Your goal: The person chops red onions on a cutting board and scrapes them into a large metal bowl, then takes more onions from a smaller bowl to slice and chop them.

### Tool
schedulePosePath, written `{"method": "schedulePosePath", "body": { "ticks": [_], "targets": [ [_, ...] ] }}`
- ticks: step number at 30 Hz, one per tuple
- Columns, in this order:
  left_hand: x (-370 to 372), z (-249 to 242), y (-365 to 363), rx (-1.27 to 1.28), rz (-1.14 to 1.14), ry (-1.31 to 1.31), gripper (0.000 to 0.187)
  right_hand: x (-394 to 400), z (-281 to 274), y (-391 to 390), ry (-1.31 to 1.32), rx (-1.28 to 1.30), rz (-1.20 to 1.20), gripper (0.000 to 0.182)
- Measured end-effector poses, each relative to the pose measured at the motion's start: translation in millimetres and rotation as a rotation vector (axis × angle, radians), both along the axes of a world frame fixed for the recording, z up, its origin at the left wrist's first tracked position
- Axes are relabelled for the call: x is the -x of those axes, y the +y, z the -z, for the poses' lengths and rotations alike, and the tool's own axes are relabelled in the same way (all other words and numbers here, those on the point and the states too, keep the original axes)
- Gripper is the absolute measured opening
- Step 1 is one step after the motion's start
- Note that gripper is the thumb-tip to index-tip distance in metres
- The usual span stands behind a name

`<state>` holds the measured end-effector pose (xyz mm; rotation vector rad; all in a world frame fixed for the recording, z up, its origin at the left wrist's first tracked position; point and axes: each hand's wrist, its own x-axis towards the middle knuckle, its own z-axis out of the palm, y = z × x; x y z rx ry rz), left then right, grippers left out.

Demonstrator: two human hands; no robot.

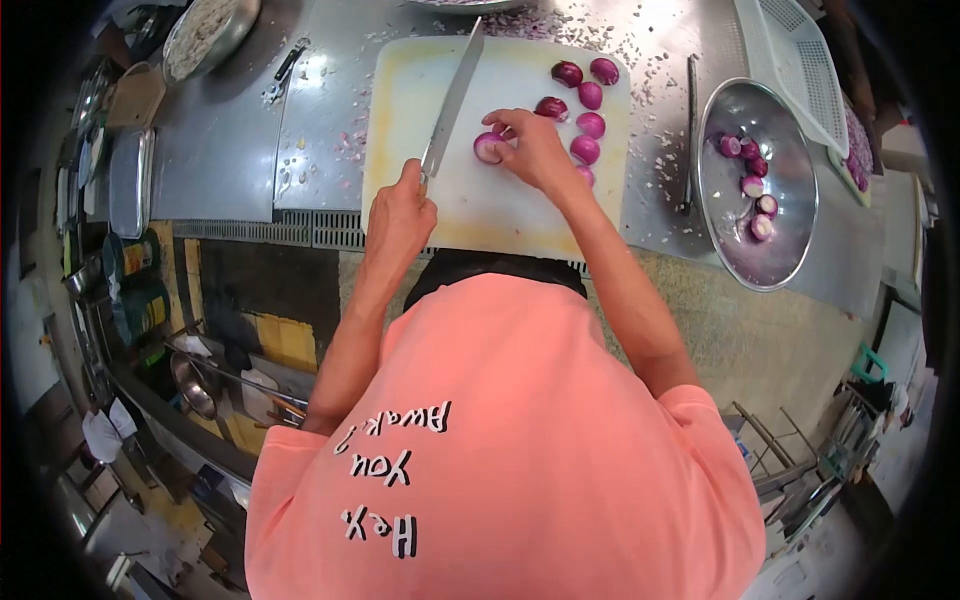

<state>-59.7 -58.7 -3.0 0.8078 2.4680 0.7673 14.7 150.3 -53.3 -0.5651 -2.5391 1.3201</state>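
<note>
My left hand (402, 215) is closed around the handle of a long kitchen knife (455, 100), whose blade points away from me over the white cutting board (410, 75). On the board, my right hand (530, 150) grips a peeled purple-red onion (488, 148) with thumb and fingers, to the right of the blade and apart from it. Beyond that hand, several more red onions (590, 95) sit along the board's right side, one of them (550, 108) close behind my fingers. The hand and forearm partly cover the nearest onion in the row.
A steel bowl (715, 230) with several onions stands at the right, beside a thin metal rod (690, 130). Behind it is a white plastic basket (800, 70). Onion scraps litter the steel table (325, 100). A small black-handled knife (290, 62) and a filled bowl (210, 40) are at the left.
</note>
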Motion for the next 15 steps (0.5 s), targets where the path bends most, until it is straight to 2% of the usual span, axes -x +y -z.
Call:
{"method": "schedulePosePath", "body": {
  "ticks": [4, 6, 9, 15],
  "targets": [
    [-11, -31, -10, 0.053, 0.020, 0.034, 0.033, 2, 1, -8, 0.162, -0.155, 0.075, 0.019],
    [-20, -46, -18, 0.070, 0.055, -0.007, 0.033, -1, -4, -13, 0.160, -0.107, 0.081, 0.016],
    [-33, -64, -31, 0.062, 0.105, -0.015, 0.033, -2, -3, -18, 0.156, -0.171, 0.053, 0.014],
    [-38, -48, -19, 0.185, 0.139, 0.016, 0.031, 0, 5, -18, 0.204, -0.275, 0.061, 0.010]
  ]
}}
